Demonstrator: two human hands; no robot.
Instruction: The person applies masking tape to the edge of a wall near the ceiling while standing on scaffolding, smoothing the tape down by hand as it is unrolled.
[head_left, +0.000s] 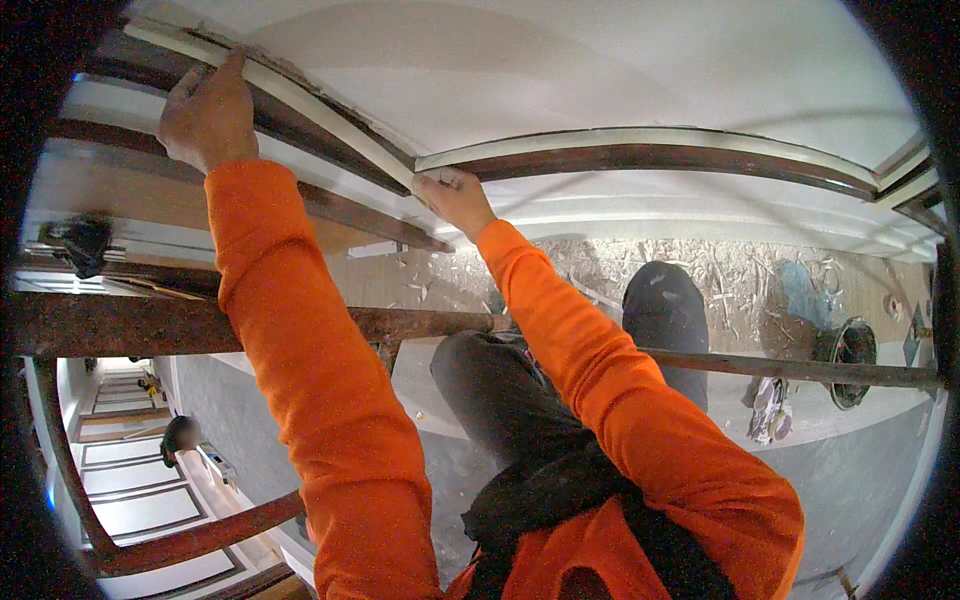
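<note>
My left hand (210, 116) is raised at the upper left, its fingertips on a pale strip (322, 112) that looks like masking tape. The strip runs along a dark wood moulding (300, 124) at the edge of a white panel (570, 67). Where the moulding meets a second length at a corner, my right hand (457, 199) pinches the strip's lower end between thumb and fingers. Another pale strip (637, 137) follows the second dark moulding (645, 157) to the right. Whether my left fingers grip the strip or only press it is hidden.
Rusty metal scaffold bars (127, 324) cross around my legs. Torn scraps (697, 289) litter the floor below, near a bucket (855, 364) and a tape roll (781, 426). A person (178, 439) is farther down at the left.
</note>
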